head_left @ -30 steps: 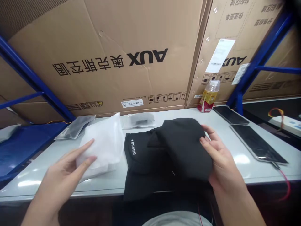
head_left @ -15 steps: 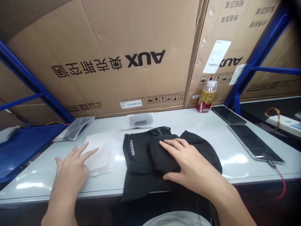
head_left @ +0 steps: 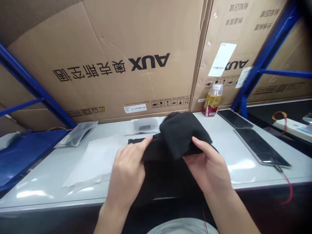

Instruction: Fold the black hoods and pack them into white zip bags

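Observation:
A black fabric garment (head_left: 168,175) lies partly on the white table and hangs over its front edge; a bunched part of it is lifted. My right hand (head_left: 209,165) grips this raised part, thumb on top and fingers underneath. On the other side, my left hand (head_left: 129,169) is closed on the garment's left portion, its fingertips partly hidden by cloth. The white lettering on the fabric is out of sight now. Left of my left hand lie thin translucent plastic bags (head_left: 90,159), flat on the table.
Behind the table (head_left: 48,175) stand large cardboard boxes (head_left: 109,39) between blue metal posts. Small clear packets (head_left: 143,125) lie along the back. To the right are a drink bottle (head_left: 213,100) and two dark phones (head_left: 262,146), the nearer one with a red cable attached.
My left hand has moved right from the plastic bags onto the garment. My right hand has gone from resting on the fabric to gripping and lifting it. The bags are now spread wider.

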The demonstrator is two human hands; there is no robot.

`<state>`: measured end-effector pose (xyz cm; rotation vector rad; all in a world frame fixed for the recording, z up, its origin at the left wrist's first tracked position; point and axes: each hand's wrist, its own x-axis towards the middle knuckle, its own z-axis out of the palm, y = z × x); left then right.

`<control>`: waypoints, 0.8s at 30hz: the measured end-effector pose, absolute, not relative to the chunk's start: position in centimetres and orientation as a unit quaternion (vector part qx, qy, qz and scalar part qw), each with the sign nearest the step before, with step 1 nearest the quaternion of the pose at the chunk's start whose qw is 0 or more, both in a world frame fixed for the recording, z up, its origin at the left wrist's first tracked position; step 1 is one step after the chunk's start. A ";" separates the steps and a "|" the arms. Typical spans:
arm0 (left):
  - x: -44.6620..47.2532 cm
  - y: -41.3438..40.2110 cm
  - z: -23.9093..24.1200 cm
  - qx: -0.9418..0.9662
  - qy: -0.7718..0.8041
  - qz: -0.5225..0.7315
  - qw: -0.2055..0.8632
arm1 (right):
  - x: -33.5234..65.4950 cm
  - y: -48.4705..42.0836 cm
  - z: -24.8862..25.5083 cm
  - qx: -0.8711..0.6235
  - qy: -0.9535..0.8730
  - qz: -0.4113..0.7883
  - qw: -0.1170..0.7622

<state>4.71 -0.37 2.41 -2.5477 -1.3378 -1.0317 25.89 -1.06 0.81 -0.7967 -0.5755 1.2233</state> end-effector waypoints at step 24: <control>0.9 -1.9 4.6 -0.906 -0.400 -0.082 -0.114 | 38.9 -6.3 0.4 -0.670 -0.664 0.101 0.317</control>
